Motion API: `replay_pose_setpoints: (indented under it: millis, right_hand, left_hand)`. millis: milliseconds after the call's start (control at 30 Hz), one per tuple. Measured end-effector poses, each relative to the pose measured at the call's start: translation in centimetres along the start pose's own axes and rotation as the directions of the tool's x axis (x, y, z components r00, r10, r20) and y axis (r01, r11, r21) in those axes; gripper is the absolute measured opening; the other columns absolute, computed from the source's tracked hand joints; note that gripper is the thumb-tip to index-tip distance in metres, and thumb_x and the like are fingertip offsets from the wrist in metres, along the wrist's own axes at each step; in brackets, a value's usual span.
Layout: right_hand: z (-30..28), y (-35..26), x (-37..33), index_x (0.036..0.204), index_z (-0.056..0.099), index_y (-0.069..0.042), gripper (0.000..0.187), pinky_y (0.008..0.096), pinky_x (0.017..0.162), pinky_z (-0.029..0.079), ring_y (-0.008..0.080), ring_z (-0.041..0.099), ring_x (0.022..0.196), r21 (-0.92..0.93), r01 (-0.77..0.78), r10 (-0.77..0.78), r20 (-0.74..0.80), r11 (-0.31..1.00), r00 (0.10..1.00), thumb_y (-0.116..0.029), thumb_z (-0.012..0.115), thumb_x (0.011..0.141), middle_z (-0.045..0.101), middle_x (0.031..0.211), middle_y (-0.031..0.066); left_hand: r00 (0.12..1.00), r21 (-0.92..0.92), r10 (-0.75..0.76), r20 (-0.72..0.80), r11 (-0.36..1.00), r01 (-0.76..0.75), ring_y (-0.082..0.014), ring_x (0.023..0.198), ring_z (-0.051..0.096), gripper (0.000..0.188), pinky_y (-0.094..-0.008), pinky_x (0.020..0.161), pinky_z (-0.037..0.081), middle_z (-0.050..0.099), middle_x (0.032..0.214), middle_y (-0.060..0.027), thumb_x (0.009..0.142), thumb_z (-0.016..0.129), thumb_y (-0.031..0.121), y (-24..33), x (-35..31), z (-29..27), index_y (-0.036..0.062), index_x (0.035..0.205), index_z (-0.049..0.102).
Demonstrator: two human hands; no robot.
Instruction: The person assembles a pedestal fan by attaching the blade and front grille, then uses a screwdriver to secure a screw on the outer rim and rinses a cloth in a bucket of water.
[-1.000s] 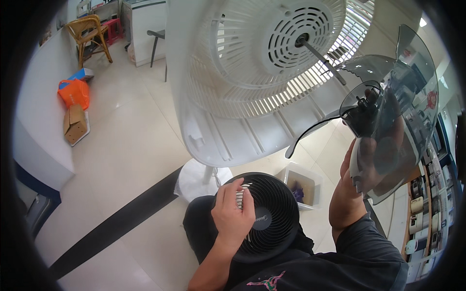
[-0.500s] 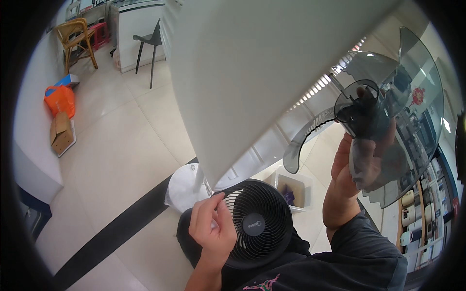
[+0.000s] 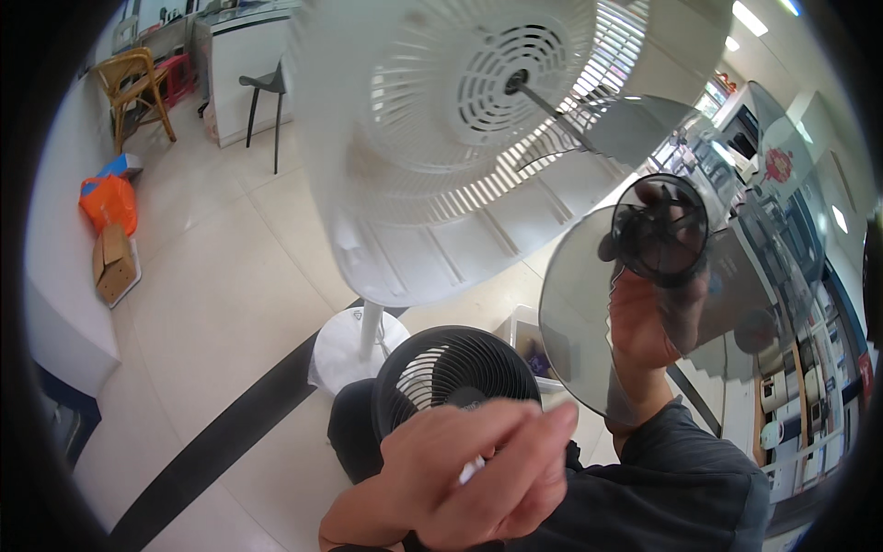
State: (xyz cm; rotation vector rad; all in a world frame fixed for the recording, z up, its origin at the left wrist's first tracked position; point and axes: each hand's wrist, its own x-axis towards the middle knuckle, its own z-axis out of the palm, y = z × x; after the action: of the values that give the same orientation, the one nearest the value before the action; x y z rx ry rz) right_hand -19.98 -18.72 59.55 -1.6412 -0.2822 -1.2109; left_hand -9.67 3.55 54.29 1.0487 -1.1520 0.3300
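My right hand (image 3: 648,317) grips a smoky clear fan blade (image 3: 579,308) by its dark round hub (image 3: 660,230). The hub's ribbed hollow side shows, and part of my hand is seen through the plastic. Up and to the left, a thin metal shaft (image 3: 556,115) sticks out of the white fan housing (image 3: 405,184); the hub is apart from it. Low in the middle, my left hand (image 3: 464,469) is closed, with a small white thing showing between its fingers, too hidden to name. Behind that hand is a black fan with a round spiral grille (image 3: 441,354).
A white round base and pole (image 3: 354,345) stand under the housing. Beside the black fan sits a clear plastic bin (image 3: 524,336) with a purple item. Farther off are a grey chair (image 3: 267,87), a wicker chair (image 3: 133,87), an orange bag (image 3: 110,204), a cardboard box (image 3: 113,262) and right-hand shelves (image 3: 800,405).
The white housing has turned in view, so its slotted centre and shaft now show. The blade's hub has turned and sits slightly lower. My left hand has moved right and nearer.
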Motion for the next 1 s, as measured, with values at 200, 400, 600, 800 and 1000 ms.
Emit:
replay_pose_setpoints:
  millis: [200,400,600,800,1000]
  right_hand:
    - [-1.0,-1.5,-2.2,0.154,0.031,0.008,0.089,0.0464,0.107,0.051,0.0372,0.054,0.134,-0.014,-0.064,0.063,-0.014,0.998,0.998,-0.039,0.075,0.093,0.045,0.150,0.0304]
    - [0.2,-4.4,-4.1,0.151,0.042,0.008,0.096,0.0292,0.087,0.053,0.0166,0.063,0.106,-0.274,-0.111,0.113,-0.010,0.955,0.994,-0.025,0.093,0.077,0.060,0.138,0.0162]
    - [0.5,-8.0,-3.7,0.151,0.046,0.007,0.090,0.0199,0.055,0.042,0.0057,0.056,0.066,-0.597,-0.032,0.150,0.149,0.802,0.977,-0.006,0.091,0.074,0.068,0.133,0.0173]
    - [0.1,-8.7,-3.5,0.146,0.052,0.006,0.078,0.0186,0.047,0.032,0.0012,0.044,0.053,-0.621,0.012,0.134,0.188,0.784,0.973,0.006,0.083,0.074,0.075,0.122,0.0169]
    - [-1.1,-8.9,-3.7,0.141,0.061,0.001,0.069,0.0186,0.047,0.031,0.0018,0.040,0.051,-0.570,-0.034,0.168,0.183,0.821,0.969,0.007,0.080,0.075,0.076,0.122,0.0143]
  left_hand:
    - [0.999,0.131,0.015,0.034,0.991,-0.019,-0.0204,0.082,0.063,0.060,-0.0273,0.064,0.053,0.062,0.125,-0.0188,0.075,0.090,0.024,-0.6,0.5,4.8,-0.0020,0.123,0.068]
    - [0.967,-0.270,-0.246,0.066,0.929,0.255,-0.0169,0.087,0.071,0.047,-0.0265,0.072,0.055,0.070,0.123,-0.0170,0.092,0.078,0.019,-2.4,-0.7,6.7,0.0008,0.134,0.066]
    - [0.755,-0.608,-0.621,0.212,0.521,0.599,-0.0068,0.053,0.046,0.052,-0.0219,0.047,0.035,0.062,0.081,-0.0043,0.106,0.057,0.042,-2.1,-3.7,6.5,-0.0048,0.129,0.061]
    - [0.748,-0.749,-0.632,0.202,0.393,0.534,-0.0106,0.047,0.043,0.040,-0.0232,0.045,0.035,0.069,0.096,-0.0140,0.106,0.050,0.024,-1.8,-4.5,7.6,-0.0065,0.131,0.059]
    - [0.687,-0.814,-0.698,0.202,0.271,0.514,-0.0104,0.048,0.043,0.041,-0.0228,0.044,0.033,0.069,0.119,-0.0216,0.107,0.046,0.022,-1.1,-5.5,7.7,-0.0068,0.133,0.058]
